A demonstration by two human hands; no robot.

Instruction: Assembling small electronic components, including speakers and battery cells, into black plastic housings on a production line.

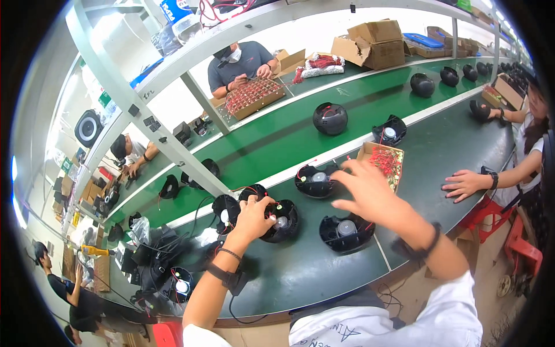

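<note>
My left hand [253,220] is closed on the left edge of a round black speaker shell [284,230], with thumb and fingers bent over its rim. Inside that shell a grey round speaker and red wires show. My right hand [370,194] hovers with fingers spread, holding nothing, just right of another black half shell [318,189] with a speaker in it. A further open half shell [347,234] with a grey speaker rests below my right hand. Behind that hand stands a cardboard box [386,161] of red wires with pale connectors.
A green conveyor belt [277,139] carries several black shells, one ball-shaped [330,119]. Black cables [165,243] and parts crowd the left. A grey post [173,150] rises beside my left hand. At right a co-worker's hand [465,185] lies on the table; another person sits across.
</note>
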